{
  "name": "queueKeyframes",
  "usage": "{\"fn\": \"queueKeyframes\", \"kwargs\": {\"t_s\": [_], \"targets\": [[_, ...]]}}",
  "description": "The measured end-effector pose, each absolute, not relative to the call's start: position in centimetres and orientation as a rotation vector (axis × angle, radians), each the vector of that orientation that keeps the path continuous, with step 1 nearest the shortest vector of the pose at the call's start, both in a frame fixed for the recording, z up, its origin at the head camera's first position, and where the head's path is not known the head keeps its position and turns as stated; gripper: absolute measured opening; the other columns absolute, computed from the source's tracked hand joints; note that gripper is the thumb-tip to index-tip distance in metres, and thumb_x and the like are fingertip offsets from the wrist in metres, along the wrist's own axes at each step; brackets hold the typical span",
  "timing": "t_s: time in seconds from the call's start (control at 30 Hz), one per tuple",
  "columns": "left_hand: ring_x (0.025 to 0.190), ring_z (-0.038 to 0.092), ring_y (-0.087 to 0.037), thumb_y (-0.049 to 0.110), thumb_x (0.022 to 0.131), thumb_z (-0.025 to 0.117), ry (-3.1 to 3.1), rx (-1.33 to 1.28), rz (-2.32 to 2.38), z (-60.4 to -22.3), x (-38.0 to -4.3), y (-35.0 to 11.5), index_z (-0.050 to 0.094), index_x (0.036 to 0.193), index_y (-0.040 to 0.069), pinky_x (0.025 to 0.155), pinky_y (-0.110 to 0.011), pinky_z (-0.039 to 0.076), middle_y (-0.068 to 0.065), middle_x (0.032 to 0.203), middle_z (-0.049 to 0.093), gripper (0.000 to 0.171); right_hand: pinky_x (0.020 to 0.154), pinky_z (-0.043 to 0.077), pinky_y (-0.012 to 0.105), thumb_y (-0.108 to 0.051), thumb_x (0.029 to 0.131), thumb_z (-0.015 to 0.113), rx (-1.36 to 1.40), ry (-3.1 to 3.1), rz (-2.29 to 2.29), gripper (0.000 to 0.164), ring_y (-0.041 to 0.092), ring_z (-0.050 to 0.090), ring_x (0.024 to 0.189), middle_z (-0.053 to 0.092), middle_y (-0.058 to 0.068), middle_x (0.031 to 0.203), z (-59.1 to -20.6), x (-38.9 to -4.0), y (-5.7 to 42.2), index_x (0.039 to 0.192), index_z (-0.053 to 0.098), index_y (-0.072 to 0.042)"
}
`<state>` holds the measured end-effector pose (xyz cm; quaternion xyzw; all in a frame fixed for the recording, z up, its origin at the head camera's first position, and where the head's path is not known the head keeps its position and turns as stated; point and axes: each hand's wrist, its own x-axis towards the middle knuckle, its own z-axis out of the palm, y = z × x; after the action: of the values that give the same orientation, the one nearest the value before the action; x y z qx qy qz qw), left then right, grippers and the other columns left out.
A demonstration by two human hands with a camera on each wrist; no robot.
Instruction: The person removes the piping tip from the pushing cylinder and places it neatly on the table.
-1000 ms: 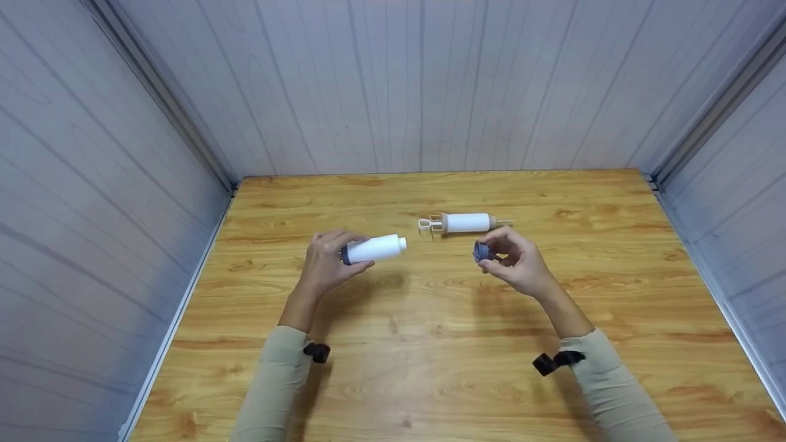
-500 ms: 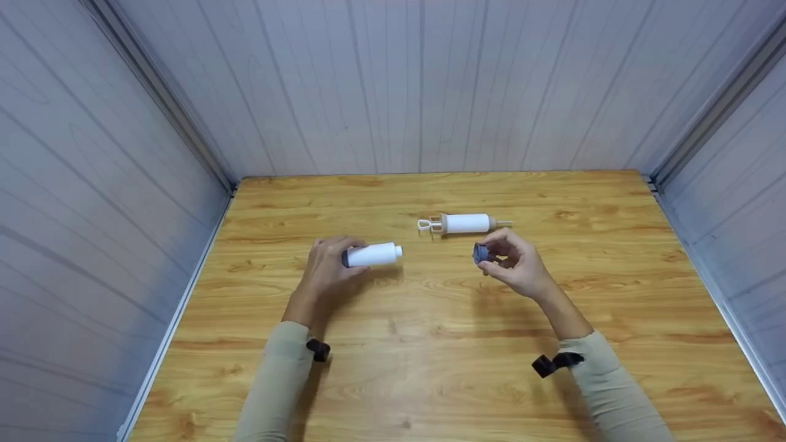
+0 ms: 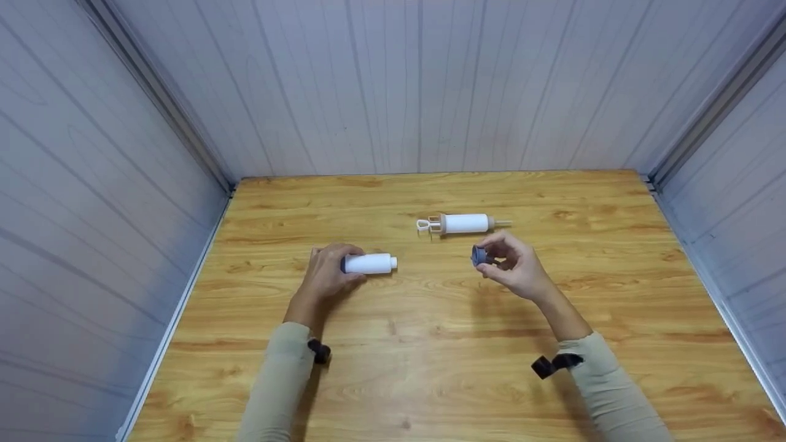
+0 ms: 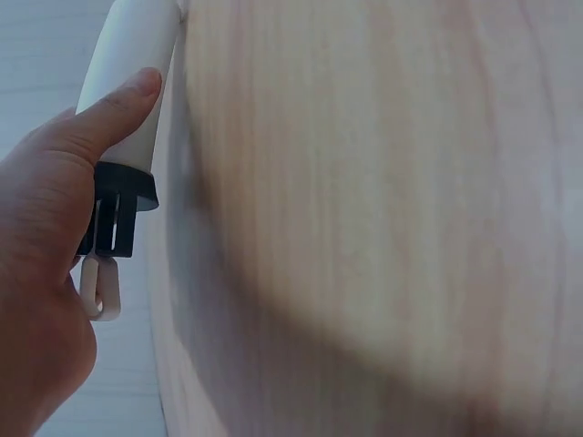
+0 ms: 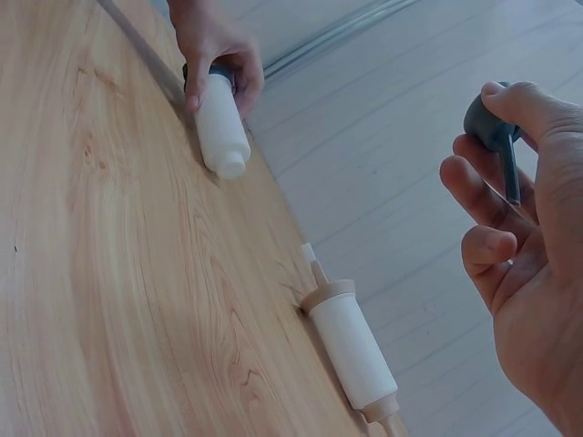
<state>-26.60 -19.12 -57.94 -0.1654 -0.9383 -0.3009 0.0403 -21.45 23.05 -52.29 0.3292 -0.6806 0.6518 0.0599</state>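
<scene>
My left hand (image 3: 325, 270) grips the collar end of a white syringe-like dispenser (image 3: 368, 263), low over the wooden table, its bare stepped tip pointing right. In the left wrist view the thumb lies along the white barrel (image 4: 132, 55); a dark collar (image 4: 127, 182) and a pale loop handle (image 4: 100, 289) show behind it. My right hand (image 3: 521, 267) pinches a dark grey nozzle cap (image 3: 479, 255) between thumb and fingers, raised above the table, its wide mouth facing left. A thin spout (image 5: 512, 173) extends from the cap toward the palm in the right wrist view.
A second white dispenser (image 3: 466, 223) with beige ends lies on the table (image 3: 393, 368) beyond the right hand, loop handle to the left, thin spout to the right. Pale panelled walls (image 3: 393, 86) stand at the back and both sides.
My left hand has lowered the white dispenser toward the table and drawn it slightly left and nearer, levelling it. The right hand with the nozzle cap stays almost in place.
</scene>
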Motion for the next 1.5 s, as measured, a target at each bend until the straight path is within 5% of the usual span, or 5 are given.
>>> {"fn": "queueKeyframes", "kwargs": {"t_s": [0.57,0.87,1.23,1.5], "targets": [[0.132,0.069,-0.041,0.036,0.087,0.099,-2.84,-0.513,-1.098,-61.2,-28.3,-20.7,0.081,0.13,0.022,0.101,-0.05,0.038,-0.009,0.137,0.082,0.048,0.067,0.059,0.011,0.027,0.091,0.068,0.939,-2.079,2.041,0.035,-0.001,0.075,0.095,0.079,-0.014,0.111,-52.3,-21.3,23.1,0.124,0.055,0.024],[0.137,0.066,-0.045,0.025,0.084,0.101,-2.857,-0.474,-1.006,-59.0,-26.8,-19.8,0.078,0.137,0.016,0.103,-0.062,0.037,-0.018,0.143,0.077,0.059,0.066,0.059,0.011,0.027,0.091,0.068,0.965,-2.068,2.026,0.035,0.0,0.075,0.094,0.079,-0.013,0.111,-52.3,-21.3,23.1,0.124,0.056,0.023],[0.147,0.059,-0.043,0.034,0.082,0.103,-2.863,-0.483,-0.948,-57.9,-26.7,-19.6,0.076,0.142,0.02,0.118,-0.069,0.036,-0.014,0.151,0.073,0.067,0.067,0.06,0.013,0.028,0.09,0.068,0.944,-2.097,1.954,0.036,-0.001,0.075,0.093,0.078,-0.015,0.11,-51.7,-21.6,23.4,0.124,0.057,0.022],[0.145,0.06,-0.044,0.035,0.081,0.104,-2.797,-0.516,-0.954,-57.2,-26.3,-19.4,0.077,0.141,0.019,0.117,-0.073,0.036,-0.014,0.149,0.074,0.068,0.066,0.06,0.012,0.03,0.088,0.068,0.963,-2.052,1.954,0.037,-0.001,0.075,0.09,0.079,-0.014,0.111,-51.1,-21.8,23.6,0.123,0.058,0.023]]}}
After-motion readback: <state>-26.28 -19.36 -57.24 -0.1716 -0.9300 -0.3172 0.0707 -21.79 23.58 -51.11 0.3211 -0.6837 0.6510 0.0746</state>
